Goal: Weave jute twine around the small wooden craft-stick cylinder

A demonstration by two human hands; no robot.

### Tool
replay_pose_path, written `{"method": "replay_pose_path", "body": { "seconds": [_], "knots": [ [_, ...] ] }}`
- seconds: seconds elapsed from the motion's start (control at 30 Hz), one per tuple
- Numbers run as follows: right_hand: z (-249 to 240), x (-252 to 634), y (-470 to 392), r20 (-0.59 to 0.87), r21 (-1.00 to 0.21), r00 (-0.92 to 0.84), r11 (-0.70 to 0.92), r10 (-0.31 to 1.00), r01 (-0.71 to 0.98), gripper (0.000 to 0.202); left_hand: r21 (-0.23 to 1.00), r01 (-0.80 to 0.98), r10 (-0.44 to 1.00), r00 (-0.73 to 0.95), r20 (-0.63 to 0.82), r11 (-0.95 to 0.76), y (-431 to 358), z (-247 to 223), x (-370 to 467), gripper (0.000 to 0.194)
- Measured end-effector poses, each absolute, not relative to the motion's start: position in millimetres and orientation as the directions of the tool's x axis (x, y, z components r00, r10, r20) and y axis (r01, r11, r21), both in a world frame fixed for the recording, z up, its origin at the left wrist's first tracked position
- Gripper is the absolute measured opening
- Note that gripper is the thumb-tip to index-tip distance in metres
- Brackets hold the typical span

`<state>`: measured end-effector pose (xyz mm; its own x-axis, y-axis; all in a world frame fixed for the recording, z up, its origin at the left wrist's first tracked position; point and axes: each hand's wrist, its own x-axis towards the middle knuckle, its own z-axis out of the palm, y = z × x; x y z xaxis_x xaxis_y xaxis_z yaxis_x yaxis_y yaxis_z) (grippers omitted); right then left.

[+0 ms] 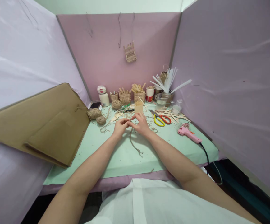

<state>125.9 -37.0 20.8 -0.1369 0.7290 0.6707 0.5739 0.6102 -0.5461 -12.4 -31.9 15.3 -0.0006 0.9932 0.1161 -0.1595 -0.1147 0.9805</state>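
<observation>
Over the middle of the table, my left hand (pixel 121 127) and my right hand (pixel 139 123) meet at the fingertips, both pinching a length of jute twine. A loose end of the twine (pixel 133 143) hangs below them onto the green cloth. Just behind my right hand stands a small pale wooden-stick piece (pixel 138 107). More twine lies in tangled loops around my fingers. Balls of twine (pixel 94 113) rest left of my left hand. To the right of my right hand lie scissors with yellow handles (pixel 159 120) and a second pair with red handles (pixel 166 119).
A pink glue gun (pixel 188 134) with a black cord lies at right. Wooden strips (pixel 172 115) are scattered behind the scissors. Stick-filled baskets (pixel 125 97), a white bottle (pixel 103 96) and a clear cup (pixel 161 102) line the back. Cardboard (pixel 39 124) leans at left.
</observation>
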Motion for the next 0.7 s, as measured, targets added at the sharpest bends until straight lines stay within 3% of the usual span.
{"method": "replay_pose_path", "body": {
  "seconds": [0.17, 0.37, 0.7],
  "knots": [
    [19, 128, -29, 0.644, -0.63, -0.091, 0.595, 0.759, 0.499, 0.013, 0.984, -0.111, 0.989, 0.044, 0.144, -0.138, -31, 14, -13, 0.02],
    [20, 129, -22, 0.36, -0.888, -0.118, 0.378, 0.926, 0.26, 0.018, 0.985, -0.17, 0.994, 0.104, 0.027, -0.009, -31, 14, -15, 0.022],
    [22, 128, -22, 0.265, -0.949, -0.031, 0.266, 0.964, 0.172, 0.023, 0.972, -0.236, 0.982, 0.184, 0.031, 0.013, -30, 20, -14, 0.026]
  ]
}}
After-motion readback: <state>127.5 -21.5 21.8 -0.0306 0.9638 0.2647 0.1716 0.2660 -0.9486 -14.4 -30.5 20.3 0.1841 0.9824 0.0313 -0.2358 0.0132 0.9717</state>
